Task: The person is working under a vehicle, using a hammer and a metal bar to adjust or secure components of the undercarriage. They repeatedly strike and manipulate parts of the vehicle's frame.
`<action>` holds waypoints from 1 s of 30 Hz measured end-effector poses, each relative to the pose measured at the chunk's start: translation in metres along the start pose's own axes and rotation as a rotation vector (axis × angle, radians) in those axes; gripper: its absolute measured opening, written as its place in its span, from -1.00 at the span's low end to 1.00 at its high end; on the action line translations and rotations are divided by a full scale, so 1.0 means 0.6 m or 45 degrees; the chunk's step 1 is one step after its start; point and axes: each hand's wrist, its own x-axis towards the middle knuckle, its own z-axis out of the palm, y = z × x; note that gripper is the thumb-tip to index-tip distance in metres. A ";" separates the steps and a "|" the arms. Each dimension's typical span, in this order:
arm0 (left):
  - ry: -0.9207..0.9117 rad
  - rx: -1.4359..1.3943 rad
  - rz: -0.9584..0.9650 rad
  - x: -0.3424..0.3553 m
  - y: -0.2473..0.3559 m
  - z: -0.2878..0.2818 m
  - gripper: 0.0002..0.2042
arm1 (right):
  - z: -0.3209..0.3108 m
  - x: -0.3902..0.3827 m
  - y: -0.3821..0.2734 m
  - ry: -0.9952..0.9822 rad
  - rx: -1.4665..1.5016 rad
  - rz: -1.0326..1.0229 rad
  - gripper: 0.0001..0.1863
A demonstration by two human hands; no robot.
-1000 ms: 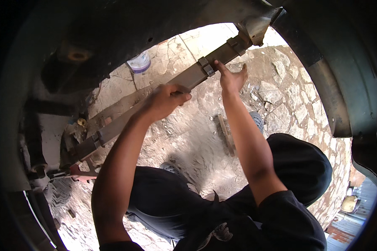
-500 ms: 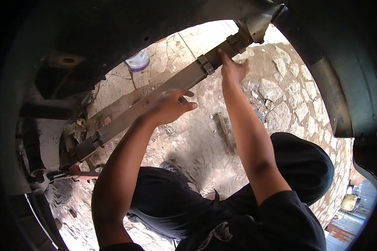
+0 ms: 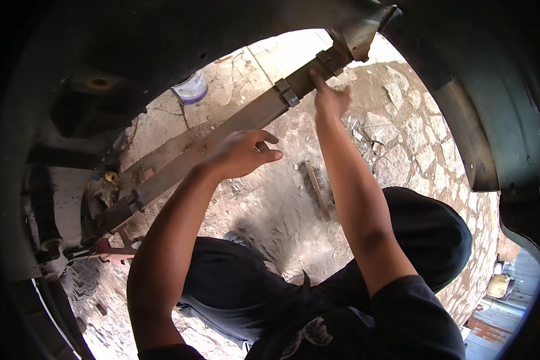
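Observation:
A long rusty leaf spring (image 3: pixel 252 114) runs diagonally from lower left to upper right under the vehicle body. A metal clamp (image 3: pixel 286 93) wraps it near its upper end. My left hand (image 3: pixel 243 153) hovers just below the spring's middle, fingers loosely spread and holding nothing. My right hand (image 3: pixel 330 99) reaches up past the clamp, with its fingertips touching the spring close to the upper mount (image 3: pixel 354 39). My dark-trousered legs are folded below me.
A wire brush (image 3: pixel 316 186) lies on the dusty stone ground between my arms. A white and blue container (image 3: pixel 191 89) stands beyond the spring. A red-handled tool (image 3: pixel 111 251) and a tyre (image 3: pixel 84 279) sit at lower left. The wheel arch (image 3: pixel 480 120) curves overhead and right.
My left hand has let go of the spring and dropped slightly below it. My right hand has slid up the spring, from beside the clamp toward the upper mount.

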 end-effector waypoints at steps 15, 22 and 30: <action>-0.038 0.017 -0.029 0.001 -0.023 0.000 -0.44 | 0.012 0.008 -0.067 -0.002 -0.016 0.063 0.36; -0.030 0.108 -0.066 0.007 -0.034 -0.009 -0.43 | -0.008 -0.005 -0.049 -0.044 0.045 0.088 0.49; -0.147 0.109 -0.006 0.007 -0.009 0.009 -0.44 | -0.007 0.037 -0.062 -0.120 0.000 0.052 0.50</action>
